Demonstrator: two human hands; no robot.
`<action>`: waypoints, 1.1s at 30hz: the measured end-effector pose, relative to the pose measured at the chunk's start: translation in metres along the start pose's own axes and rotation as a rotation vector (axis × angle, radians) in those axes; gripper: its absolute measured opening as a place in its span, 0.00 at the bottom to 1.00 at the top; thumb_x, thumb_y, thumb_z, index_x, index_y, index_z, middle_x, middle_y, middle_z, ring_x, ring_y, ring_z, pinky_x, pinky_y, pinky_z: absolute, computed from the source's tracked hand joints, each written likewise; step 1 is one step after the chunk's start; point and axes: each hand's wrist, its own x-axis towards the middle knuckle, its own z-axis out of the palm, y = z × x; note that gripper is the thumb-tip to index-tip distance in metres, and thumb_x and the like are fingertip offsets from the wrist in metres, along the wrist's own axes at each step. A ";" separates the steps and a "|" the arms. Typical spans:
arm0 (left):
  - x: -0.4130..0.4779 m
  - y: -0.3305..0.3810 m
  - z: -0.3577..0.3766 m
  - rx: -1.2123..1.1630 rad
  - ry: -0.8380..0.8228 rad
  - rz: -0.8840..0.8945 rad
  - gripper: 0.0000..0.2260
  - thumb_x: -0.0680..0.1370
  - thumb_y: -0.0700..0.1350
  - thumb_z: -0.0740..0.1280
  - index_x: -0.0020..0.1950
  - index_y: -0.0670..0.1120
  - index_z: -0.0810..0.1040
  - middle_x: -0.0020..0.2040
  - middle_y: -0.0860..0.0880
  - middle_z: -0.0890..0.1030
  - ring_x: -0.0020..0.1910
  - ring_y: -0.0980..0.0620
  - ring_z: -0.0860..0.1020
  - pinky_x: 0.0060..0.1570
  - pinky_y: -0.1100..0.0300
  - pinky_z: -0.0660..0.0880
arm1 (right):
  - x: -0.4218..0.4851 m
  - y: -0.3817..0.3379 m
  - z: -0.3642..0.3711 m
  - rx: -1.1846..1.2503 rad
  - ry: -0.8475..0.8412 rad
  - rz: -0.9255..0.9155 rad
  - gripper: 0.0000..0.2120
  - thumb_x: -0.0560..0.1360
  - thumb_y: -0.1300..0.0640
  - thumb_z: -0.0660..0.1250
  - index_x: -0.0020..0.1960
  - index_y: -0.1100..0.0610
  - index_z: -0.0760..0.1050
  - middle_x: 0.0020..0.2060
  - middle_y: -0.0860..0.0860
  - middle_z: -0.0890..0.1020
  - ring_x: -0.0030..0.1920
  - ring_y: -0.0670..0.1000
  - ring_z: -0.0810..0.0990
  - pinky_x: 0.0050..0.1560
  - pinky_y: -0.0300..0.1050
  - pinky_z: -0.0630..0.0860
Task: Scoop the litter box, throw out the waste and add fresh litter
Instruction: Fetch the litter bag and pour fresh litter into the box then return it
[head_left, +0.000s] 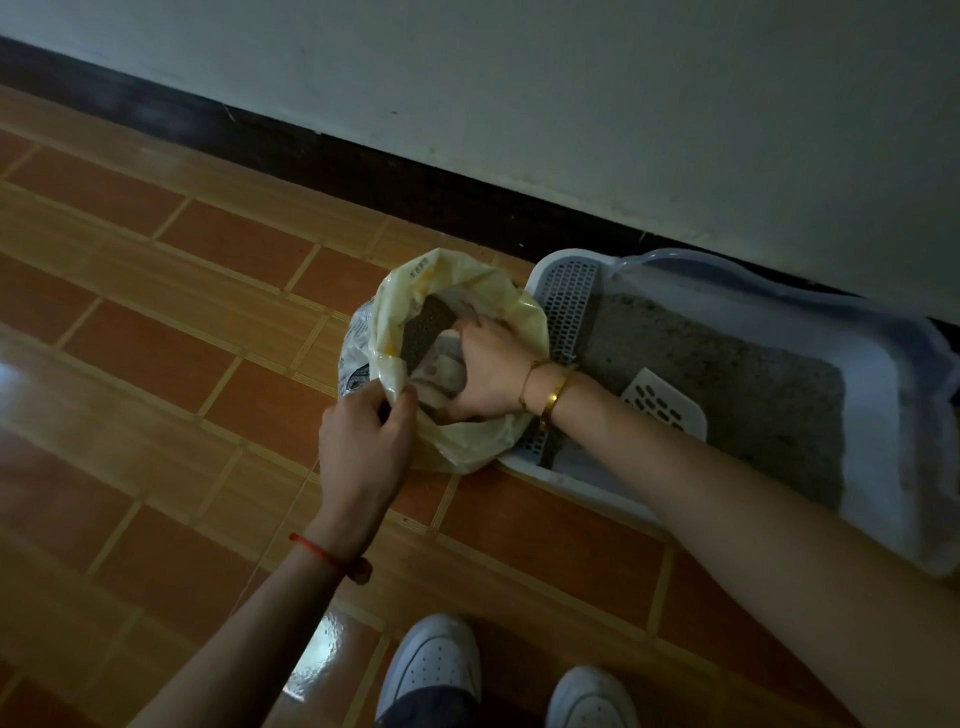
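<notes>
A white litter box (883, 374) stands on the tiled floor against the wall, with grey litter (727, 384) inside. A white slotted scoop (665, 402) lies on the litter. A yellowish plastic bag (467, 291) sits open on the floor, touching the box's left end. My left hand (363, 441) pinches the near rim of the bag. My right hand (488, 374) is down inside the bag, fingers curled round a pale bundle (441, 376) beside a dark grey textured piece (426, 330). What the bundle is cannot be made out.
A perforated white step (569, 306) forms the box's left end. A dark baseboard (363, 171) and pale wall run behind. My two white shoes (436, 665) stand at the bottom on the orange tiles. The light is dim.
</notes>
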 end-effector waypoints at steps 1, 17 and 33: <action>0.000 0.000 0.000 -0.008 -0.002 -0.004 0.25 0.73 0.61 0.58 0.35 0.39 0.74 0.29 0.40 0.76 0.24 0.43 0.71 0.24 0.50 0.70 | -0.004 0.003 -0.005 0.030 0.017 0.001 0.47 0.61 0.41 0.77 0.70 0.60 0.60 0.67 0.56 0.66 0.67 0.55 0.66 0.65 0.49 0.68; 0.001 0.009 0.003 0.024 0.032 0.003 0.21 0.79 0.50 0.62 0.33 0.35 0.72 0.26 0.45 0.71 0.25 0.48 0.67 0.28 0.57 0.63 | -0.058 0.047 -0.052 1.032 0.072 0.194 0.15 0.68 0.51 0.75 0.51 0.57 0.79 0.52 0.54 0.84 0.54 0.51 0.82 0.63 0.50 0.75; -0.001 0.011 0.010 0.129 0.096 0.063 0.19 0.76 0.51 0.59 0.29 0.41 0.67 0.25 0.46 0.68 0.24 0.49 0.64 0.28 0.58 0.61 | -0.111 0.119 -0.052 1.081 0.511 0.530 0.26 0.67 0.48 0.76 0.59 0.60 0.75 0.52 0.53 0.80 0.53 0.50 0.78 0.52 0.42 0.73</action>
